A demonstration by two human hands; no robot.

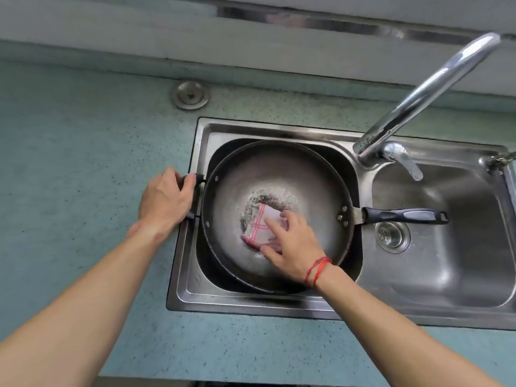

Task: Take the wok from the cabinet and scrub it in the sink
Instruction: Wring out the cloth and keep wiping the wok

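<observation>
My left fingers [188,182] clamp the side handle [199,178] of the wok [282,169], which sits in the sink [206,291]; my right fingers [275,227], spread, press the cloth [258,223] into its bottom. The job wants firm circles over the crust [259,197] just beyond them, wok held steady

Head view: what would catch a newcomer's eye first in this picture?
The big dark wok fills the left half of the steel sink, with its long handle pointing right. The right hand presses a red-checked cloth on the wok's bottom, while the left hand grips the side handle at the left rim. A chrome faucet arches in from the upper right.
</observation>
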